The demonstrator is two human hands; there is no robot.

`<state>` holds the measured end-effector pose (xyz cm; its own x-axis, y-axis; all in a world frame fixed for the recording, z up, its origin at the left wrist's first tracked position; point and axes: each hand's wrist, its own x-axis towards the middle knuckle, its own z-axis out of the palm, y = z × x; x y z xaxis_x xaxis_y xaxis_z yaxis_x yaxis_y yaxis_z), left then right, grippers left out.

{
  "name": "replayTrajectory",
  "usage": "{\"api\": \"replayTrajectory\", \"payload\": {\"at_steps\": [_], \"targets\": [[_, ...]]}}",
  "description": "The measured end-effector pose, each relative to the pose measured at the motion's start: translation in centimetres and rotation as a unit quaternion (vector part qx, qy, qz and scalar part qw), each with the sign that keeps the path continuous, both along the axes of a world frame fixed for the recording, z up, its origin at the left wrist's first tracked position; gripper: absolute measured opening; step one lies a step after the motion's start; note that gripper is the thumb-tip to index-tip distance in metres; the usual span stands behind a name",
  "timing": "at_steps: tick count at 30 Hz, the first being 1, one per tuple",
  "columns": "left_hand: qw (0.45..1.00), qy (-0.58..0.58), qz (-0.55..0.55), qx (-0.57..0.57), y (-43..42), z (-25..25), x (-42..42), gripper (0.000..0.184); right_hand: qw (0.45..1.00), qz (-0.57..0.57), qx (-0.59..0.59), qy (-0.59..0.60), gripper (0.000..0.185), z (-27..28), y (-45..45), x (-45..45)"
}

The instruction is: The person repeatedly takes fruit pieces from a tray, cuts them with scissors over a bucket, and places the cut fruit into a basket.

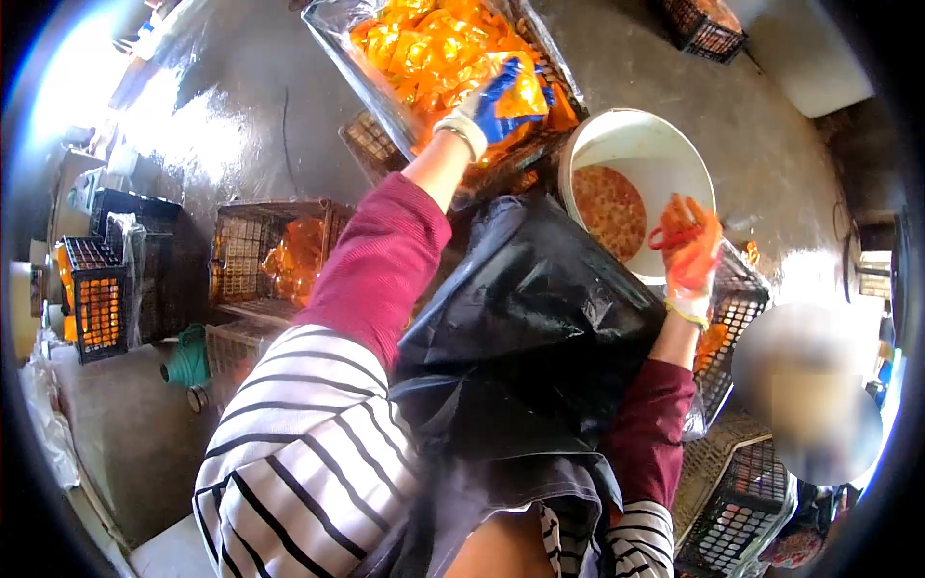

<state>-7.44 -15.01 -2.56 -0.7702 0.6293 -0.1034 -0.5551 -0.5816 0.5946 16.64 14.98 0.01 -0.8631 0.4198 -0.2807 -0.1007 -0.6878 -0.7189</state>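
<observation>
My left hand (501, 108), in a white glove with blue coated fingers, is closed on an orange foil packet (523, 94). It is over a plastic-lined crate (339, 50) heaped with shiny orange packets (424, 43). My right hand (690, 252), in an orange-stained glove, is at the near right rim of a white bucket (660, 130). Its fingers are curled around something red that I cannot make out. Chunky orange-brown food (609, 210) lies in the bottom of the bucket. A black apron (525, 308) covers my lap.
Beside my right forearm stands a black crate (725, 361) with orange packets. More crates (737, 491) are at the lower right. To the left are a brown crate (236, 252) holding orange packets, a black crate (98, 308) and a green object (186, 358). Another crate (701, 31) stands far right.
</observation>
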Motion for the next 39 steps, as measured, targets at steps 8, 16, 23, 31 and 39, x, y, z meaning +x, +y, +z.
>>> {"api": "replayTrajectory", "payload": {"at_steps": [8,16,23,31,39], "targets": [[0.978,0.081,0.046,-0.189,11.6,6.4,6.0,0.039,0.970,0.121,0.210,0.001,0.023,-2.4,-2.7,-0.4],[0.939,0.190,0.016,-0.285,15.2,1.4,8.0,0.046,0.820,0.182,0.529,-0.123,0.025,-0.6,-2.2,0.9],[0.968,0.150,0.006,-0.201,15.6,0.3,7.3,0.049,0.872,0.247,0.364,-0.214,0.033,2.4,-3.0,0.6],[0.820,0.338,-0.095,-0.452,15.9,-0.4,8.2,0.041,0.795,0.047,0.588,-0.141,0.023,-3.9,-1.6,-0.9],[0.735,0.397,-0.094,-0.541,15.1,0.3,8.2,0.040,0.842,0.115,0.493,-0.187,0.028,-0.9,-2.8,-0.5]]}}
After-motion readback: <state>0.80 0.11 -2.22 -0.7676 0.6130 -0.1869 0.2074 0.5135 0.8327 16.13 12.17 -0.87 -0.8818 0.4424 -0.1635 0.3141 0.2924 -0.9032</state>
